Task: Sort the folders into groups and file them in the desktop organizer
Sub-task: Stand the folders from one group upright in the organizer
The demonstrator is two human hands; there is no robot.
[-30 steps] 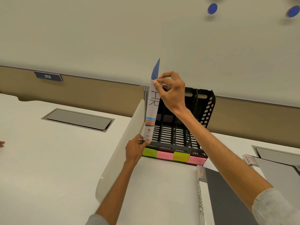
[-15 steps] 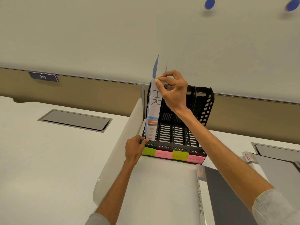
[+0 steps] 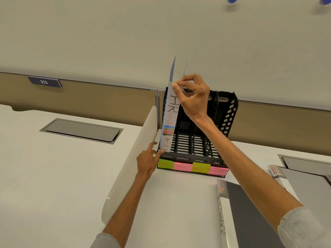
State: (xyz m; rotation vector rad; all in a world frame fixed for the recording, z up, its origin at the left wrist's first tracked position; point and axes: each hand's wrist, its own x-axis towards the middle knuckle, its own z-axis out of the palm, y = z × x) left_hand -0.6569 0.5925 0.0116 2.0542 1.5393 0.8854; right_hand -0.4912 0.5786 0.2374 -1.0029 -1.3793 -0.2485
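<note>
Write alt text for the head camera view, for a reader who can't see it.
A person's right hand pinches the top of an upright HR folder in the leftmost slot of a black desktop organizer, while the left hand touches its front corner. A Finance folder lies on the white desk.

Right hand [image 3: 194,97] pinches HR folder [image 3: 170,122] in leftmost organizer [image 3: 231,111] slot; left hand [image 3: 148,161] touches base.

The white counter [image 3: 179,203] holds a black desktop organizer [image 3: 231,111] at the far side, in the middle. The FINANCE folder [image 3: 241,221] lies flat, near and right. A second folder [image 3: 304,183] lies just right of it. A grey flap [image 3: 80,130] sits far left.
</note>
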